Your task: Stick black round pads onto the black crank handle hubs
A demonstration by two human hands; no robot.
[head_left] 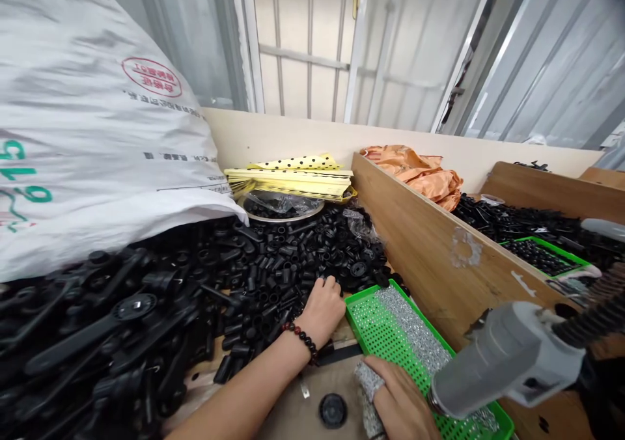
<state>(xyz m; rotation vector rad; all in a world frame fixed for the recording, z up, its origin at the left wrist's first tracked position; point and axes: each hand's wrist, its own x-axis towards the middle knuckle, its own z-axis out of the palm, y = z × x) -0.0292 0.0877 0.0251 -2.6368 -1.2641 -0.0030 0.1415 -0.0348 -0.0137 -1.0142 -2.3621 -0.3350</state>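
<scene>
White bag (107, 127) and long black parts (73, 345) well left of the green tray. Small black parts (288, 258) heaped left of it and beyond; left hand (325, 306) there, near tray's left corner, grip curled with fingertips hidden among them, can't tell if it has one. Round black cap (333, 411) lies apart on the table (288, 420), left of tray's near half. Right hand (403, 404) at tray's near left edge, grip partly closed beside gray speckled material (368, 388); can't tell if pinched. Green tray (374, 326) has screws (415, 332) along its right side; gray tool (493, 362) over near end. Progress, judged: plenty loose, cap alone set apart, amount done can't be told.
</scene>
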